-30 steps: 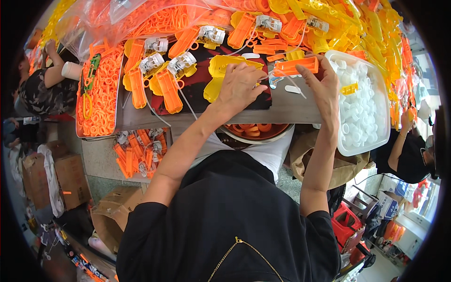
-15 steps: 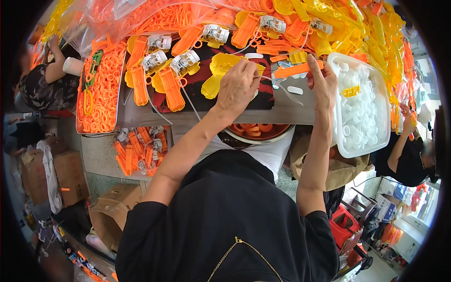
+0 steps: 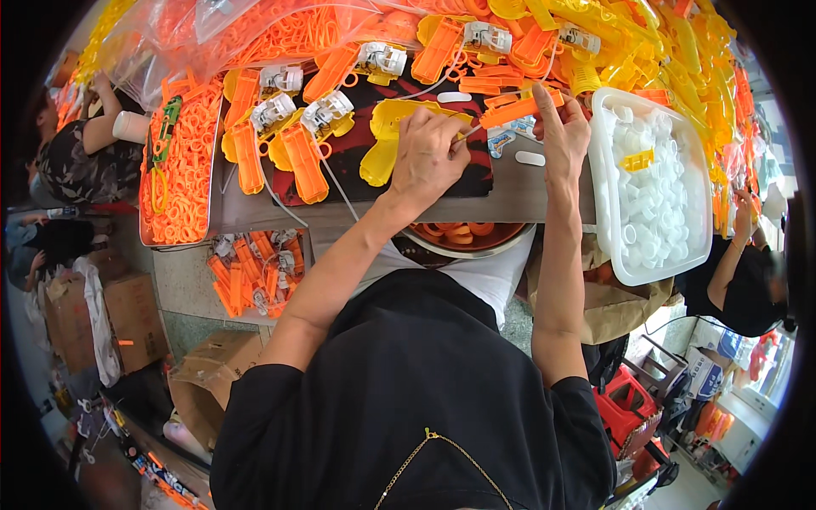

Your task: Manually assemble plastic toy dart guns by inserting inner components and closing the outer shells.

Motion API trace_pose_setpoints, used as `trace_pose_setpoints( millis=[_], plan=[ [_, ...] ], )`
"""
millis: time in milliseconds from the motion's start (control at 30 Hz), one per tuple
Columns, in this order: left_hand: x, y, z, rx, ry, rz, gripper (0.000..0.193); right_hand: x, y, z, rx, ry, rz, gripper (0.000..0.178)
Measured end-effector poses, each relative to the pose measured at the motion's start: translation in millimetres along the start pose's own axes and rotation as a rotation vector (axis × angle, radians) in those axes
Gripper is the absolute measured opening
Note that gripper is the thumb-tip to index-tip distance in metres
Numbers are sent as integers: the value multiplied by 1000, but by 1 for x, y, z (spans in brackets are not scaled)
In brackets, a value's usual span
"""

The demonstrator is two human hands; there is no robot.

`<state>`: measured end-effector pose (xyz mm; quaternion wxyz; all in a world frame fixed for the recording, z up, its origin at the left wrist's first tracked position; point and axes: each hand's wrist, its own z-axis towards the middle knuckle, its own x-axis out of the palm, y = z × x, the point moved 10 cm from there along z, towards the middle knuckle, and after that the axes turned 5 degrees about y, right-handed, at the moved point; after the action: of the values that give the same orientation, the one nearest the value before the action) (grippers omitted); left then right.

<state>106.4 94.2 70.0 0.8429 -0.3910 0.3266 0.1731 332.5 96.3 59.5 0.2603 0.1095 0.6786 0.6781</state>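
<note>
My right hand [image 3: 563,140] grips an orange plastic piece [image 3: 510,111] between thumb and fingers, over the right part of the dark mat [image 3: 478,174]. Just left of it, my left hand [image 3: 427,155] is pinched on a thin pale cord [image 3: 468,133] close to the orange piece's left end; the fingertips partly hide it. Beside and behind my left hand lies an empty yellow plastic shell [image 3: 378,160]. Small white oval pieces [image 3: 529,158] rest nearby. Farther left stand several yellow-and-orange assemblies with white mechanisms [image 3: 327,110], pale cords trailing from some.
A white tub [image 3: 602,195] of white caps stands at right. At left, a tray [image 3: 210,204] holds orange rings, with green-and-yellow snips [image 3: 161,157] on top. Orange and yellow parts [image 3: 671,76] heap along the back. A metal bowl [image 3: 501,249] sits below the table edge. Other people work at both sides.
My right hand has moved slightly left and up with the orange piece, now tilted more. The gap to my left hand has narrowed. The pale cord end hanging below the piece no longer shows.
</note>
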Motion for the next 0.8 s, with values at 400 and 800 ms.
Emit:
trace_pose_setpoints(
  millis=[400,800],
  plan=[
    [-30,12,-10,-47,-244,-300,13,-7,-17,-2,51,-9,37,42],
    [8,52,-15,-435,264,-1205,19,0,-40,4,103,5,65,42]
  ],
)
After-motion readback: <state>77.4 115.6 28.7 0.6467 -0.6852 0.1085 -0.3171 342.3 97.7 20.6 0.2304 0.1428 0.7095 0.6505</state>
